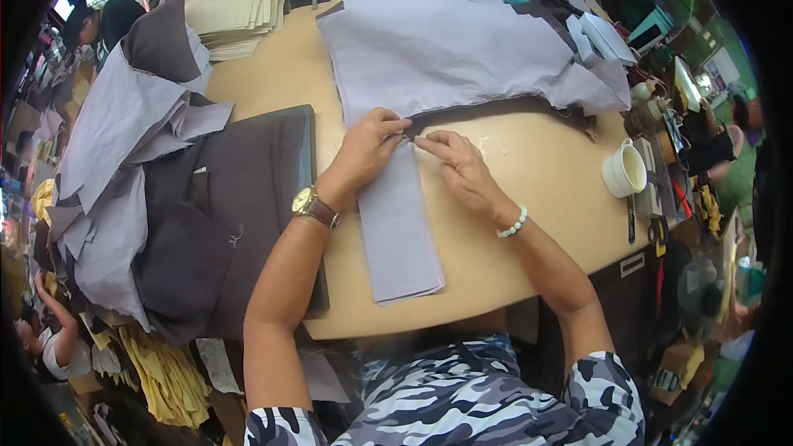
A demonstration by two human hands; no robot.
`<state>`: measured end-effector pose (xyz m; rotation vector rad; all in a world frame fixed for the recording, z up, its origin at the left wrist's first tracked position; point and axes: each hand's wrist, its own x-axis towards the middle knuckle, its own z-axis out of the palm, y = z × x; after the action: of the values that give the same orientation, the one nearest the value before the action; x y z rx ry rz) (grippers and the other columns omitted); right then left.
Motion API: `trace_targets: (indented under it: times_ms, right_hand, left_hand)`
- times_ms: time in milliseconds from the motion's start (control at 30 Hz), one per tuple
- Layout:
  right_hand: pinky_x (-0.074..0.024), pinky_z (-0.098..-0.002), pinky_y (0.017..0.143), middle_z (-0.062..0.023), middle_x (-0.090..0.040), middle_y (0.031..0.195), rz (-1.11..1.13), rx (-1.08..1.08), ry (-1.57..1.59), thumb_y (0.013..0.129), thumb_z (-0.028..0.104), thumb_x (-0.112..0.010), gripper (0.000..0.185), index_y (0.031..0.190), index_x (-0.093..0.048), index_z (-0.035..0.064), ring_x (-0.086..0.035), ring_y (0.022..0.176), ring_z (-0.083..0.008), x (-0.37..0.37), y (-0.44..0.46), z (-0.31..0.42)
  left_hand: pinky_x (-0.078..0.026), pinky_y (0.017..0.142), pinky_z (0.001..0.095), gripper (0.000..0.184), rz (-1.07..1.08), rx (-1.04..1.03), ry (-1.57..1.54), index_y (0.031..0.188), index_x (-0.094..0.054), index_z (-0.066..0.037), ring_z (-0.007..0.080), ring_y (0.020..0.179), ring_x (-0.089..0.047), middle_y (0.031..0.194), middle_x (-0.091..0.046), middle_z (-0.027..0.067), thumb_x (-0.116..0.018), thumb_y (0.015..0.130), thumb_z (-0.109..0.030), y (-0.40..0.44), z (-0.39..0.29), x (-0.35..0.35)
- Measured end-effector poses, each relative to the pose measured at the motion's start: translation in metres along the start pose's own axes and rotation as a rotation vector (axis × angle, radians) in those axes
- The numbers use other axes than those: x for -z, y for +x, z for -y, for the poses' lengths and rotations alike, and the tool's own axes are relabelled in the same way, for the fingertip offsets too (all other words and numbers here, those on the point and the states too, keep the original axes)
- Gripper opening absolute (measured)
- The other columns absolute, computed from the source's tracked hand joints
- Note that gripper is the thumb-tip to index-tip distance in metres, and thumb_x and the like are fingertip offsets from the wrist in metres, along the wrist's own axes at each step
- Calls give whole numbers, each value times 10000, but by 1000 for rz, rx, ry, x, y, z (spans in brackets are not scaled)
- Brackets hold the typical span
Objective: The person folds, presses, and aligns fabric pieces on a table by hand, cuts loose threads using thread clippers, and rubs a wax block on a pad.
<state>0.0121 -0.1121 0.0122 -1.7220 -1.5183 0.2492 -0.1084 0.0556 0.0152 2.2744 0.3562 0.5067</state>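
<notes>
With the grey strip point(401, 223) lying on the table point(512, 272), my left grip point(369, 149) pinched the dark cloth edge point(419, 125) at its top, seemingly to steady it for my right grip point(467, 173), whose closure I couldn't tell.

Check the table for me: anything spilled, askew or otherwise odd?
Only small things: a loose tangle of pale thread on the dark cloth at the left, and white specks on the tabletop beside the right hand. Both look like stray scraps. No spill shows; the white cup stands upright.
</notes>
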Motion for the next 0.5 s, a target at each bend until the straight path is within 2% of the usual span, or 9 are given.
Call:
trace_targets:
  times_ms: [33,133,233,433,500]
  right_hand:
    - [-368,-408,950,-133,-551,1102,-20,-14,-10,714,-59,-409,534,1195,-600,72,-502,1057,-292,-2,0,2]
    - [-340,-412,966,-125,-550,1111,-49,-45,-24,731,-44,-421,530,1217,-591,84,-491,1074,-286,-8,-1,6]
    - [-308,-409,986,-116,-545,1127,-59,-68,-22,752,-29,-426,538,1257,-565,95,-474,1098,-276,-11,-1,6]
    - [-276,-402,1002,-103,-535,1151,-48,-106,-9,767,-18,-425,560,1305,-523,103,-453,1125,-257,-11,5,10]
    - [-276,-402,1001,-99,-536,1150,-34,-110,-8,768,-17,-427,558,1304,-524,102,-454,1125,-251,-10,5,11]
  left_hand:
    - [-462,848,337,248,-37,-35,53,1067,-663,-27,282,968,-587,1042,-609,134,-582,833,-14,-1,0,-1]
    - [-458,852,332,263,-44,-90,200,1068,-659,-20,284,958,-584,1036,-609,136,-567,823,10,0,0,-2]
    - [-437,889,344,295,-8,-115,172,1106,-645,-25,286,1000,-560,1078,-593,130,-583,818,-20,1,6,-1]
    - [-384,975,354,455,204,-21,11,1212,-592,-56,291,1151,-481,1202,-538,137,-676,800,-229,-1,-1,19]
    - [-355,1008,368,505,220,-48,145,1237,-585,-100,304,1213,-435,1264,-503,147,-691,787,-304,-1,4,22]
